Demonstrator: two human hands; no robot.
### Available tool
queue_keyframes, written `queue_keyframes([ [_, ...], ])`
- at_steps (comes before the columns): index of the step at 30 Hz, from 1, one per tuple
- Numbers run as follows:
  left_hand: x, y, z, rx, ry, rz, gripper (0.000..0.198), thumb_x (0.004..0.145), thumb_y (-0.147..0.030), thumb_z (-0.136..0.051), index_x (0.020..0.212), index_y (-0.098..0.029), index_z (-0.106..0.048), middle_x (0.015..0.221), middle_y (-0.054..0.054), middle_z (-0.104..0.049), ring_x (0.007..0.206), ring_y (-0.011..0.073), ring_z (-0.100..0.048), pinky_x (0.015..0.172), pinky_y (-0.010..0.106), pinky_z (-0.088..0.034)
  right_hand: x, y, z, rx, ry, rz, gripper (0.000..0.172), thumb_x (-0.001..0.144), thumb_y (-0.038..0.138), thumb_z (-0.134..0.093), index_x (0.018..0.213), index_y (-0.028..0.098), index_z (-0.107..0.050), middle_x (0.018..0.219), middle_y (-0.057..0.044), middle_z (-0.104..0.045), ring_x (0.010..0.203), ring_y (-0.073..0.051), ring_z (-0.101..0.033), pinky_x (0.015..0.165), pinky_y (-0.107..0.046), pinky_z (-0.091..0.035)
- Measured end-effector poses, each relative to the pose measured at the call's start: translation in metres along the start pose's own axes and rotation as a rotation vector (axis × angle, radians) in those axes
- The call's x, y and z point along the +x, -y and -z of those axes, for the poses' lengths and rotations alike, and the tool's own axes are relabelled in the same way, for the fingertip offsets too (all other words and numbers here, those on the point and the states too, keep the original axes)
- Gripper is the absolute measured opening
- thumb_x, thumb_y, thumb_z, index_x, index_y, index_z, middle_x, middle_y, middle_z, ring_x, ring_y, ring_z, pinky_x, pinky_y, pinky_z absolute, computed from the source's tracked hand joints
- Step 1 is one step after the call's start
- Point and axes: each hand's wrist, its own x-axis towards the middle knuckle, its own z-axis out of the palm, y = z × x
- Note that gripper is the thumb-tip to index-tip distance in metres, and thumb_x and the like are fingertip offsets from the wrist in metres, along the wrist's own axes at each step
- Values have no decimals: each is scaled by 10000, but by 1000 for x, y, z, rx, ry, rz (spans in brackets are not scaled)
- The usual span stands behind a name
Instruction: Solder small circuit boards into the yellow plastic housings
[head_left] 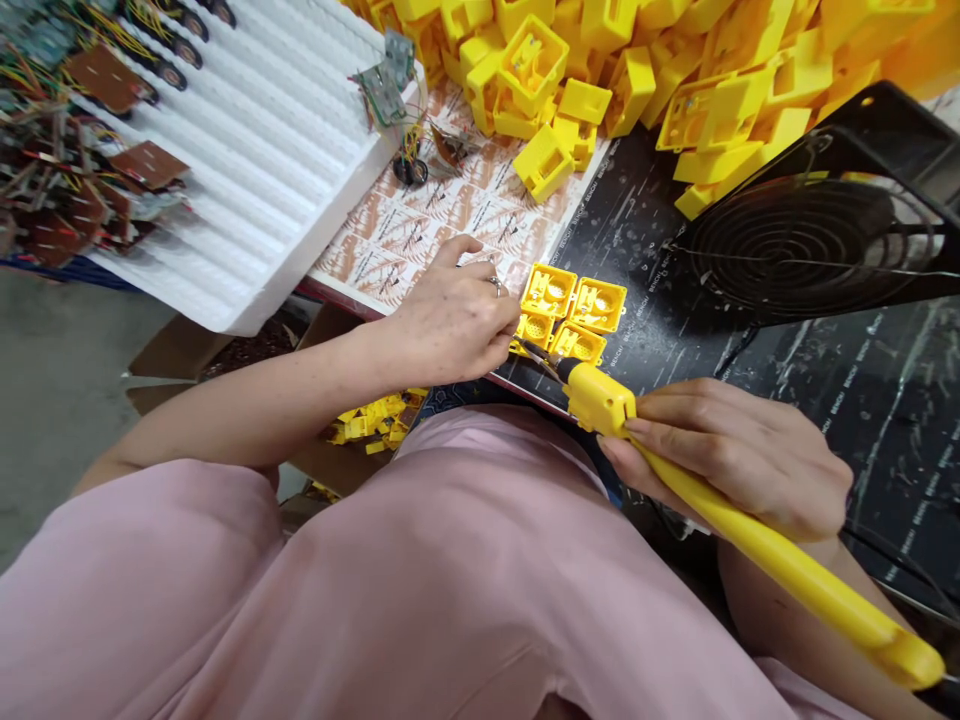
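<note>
The right hand (739, 455) has its grip closed around the handle of a yellow tool (600, 395), thumb and fingers clamped near its front end, while the long rear part slants back past the wrist. The left hand (457, 315) is bent over the nearer left of four small yellow cases (596, 305), fingers curled, one raised a little; its fingertips are partly hidden, so I cannot tell whether that grip is together on anything. The dark tip of the tool reaches that same case, close to the left fingertips. The four cases sit two by two, hollow sides up, close together near the edge of the desk (817, 400). One black fan (787, 240) stands to the right of the cases, and beyond them lies a heap of yellow housings (622, 60), too many to count. Left of the cases, past the left hand, is one ridged white foam slab (247, 150) bearing a tangle of circuit boards (90, 200), also past counting. Under the cases the desk is black with printed lettering; to their left it is covered by a leaf-patterned sheet (442, 215). Below the cases' level, more yellow parts (375, 422) lie beside grey floor (45, 400).
</note>
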Motion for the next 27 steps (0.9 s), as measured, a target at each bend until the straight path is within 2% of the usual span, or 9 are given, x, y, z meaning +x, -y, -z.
queue_keyframes([
  [2, 1, 0, 0, -4, -9, -5, 232, 872, -258, -487, 712, -249, -655, 633, 14, -592, 775, 227, -598, 1094, 575, -477, -4, 0, 4, 2, 18, -54, 93, 948, 253, -756, 912, 228, -674, 754, -9, -719, 658, -138, -692, 593, -264, -604],
  [5, 2, 0, 1, 2, -11, -5, 225, 864, -260, -489, 691, -252, -633, 616, 13, -557, 778, 231, -599, 1083, 571, -487, -12, 1, 10, -41, 32, -155, 242, 1054, 361, -603, 860, 232, -668, 757, -30, -701, 702, -136, -699, 649, -269, -608],
  [7, 2, 0, 3, 33, 2, -27, 241, 881, -260, -477, 706, -242, -643, 632, 17, -578, 794, 229, -611, 1082, 567, -488, -13, 2, 10, -48, 51, -170, 286, 1063, 378, -588, 823, 238, -657, 744, -24, -693, 689, -131, -698, 637, -261, -602],
  [9, 2, 1, 5, 77, 14, -56, 278, 915, -259, -450, 728, -228, -654, 648, 21, -604, 806, 223, -616, 1081, 557, -486, -11, 3, 7, -28, 72, -169, 211, 1030, 323, -652, 833, 245, -653, 751, -5, -708, 671, -126, -702, 614, -252, -601],
  [11, 1, 1, 7, 112, 11, -79, 315, 951, -255, -422, 745, -224, -657, 683, 23, -644, 824, 216, -614, 1094, 541, -476, -8, 3, 4, 4, 42, -159, 79, 975, 238, -724, 925, 245, -664, 780, 10, -734, 679, -125, -719, 623, -241, -614],
  [15, -5, 2, 4, 102, -16, -89, 352, 995, -272, -411, 767, -241, -677, 795, 8, -724, 878, 212, -614, 1105, 511, -460, -12, 0, 4, -19, -45, -179, 297, 933, 216, -772, 1211, 246, -670, 884, -19, -792, 713, -154, -755, 636, -254, -637],
  [17, -8, 2, 0, 47, -54, -53, 377, 1008, -277, -410, 766, -243, -697, 786, 7, -727, 876, 211, -621, 1078, 498, -472, -19, -3, 4, 0, -80, -228, 306, 955, 264, -751, 1253, 261, -679, 876, -30, -791, 694, -167, -755, 587, -259, -619],
  [23, -11, 1, -8, -90, -147, -7, 345, 979, -268, -480, 734, -227, -719, 753, 3, -722, 844, 199, -617, 1067, 508, -477, -26, -4, -1, 124, -65, -203, 98, 949, 223, -743, 1021, 266, -693, 773, 8, -742, 678, -160, -742, 593, -268, -626],
  [27, -10, 2, -7, -82, -159, -43, 356, 989, -274, -464, 729, -225, -702, 760, -8, -713, 850, 192, -615, 1088, 523, -472, -13, -2, -2, 108, -19, -157, 95, 944, 165, -743, 959, 230, -675, 803, -13, -746, 726, -156, -751, 661, -271, -645],
])
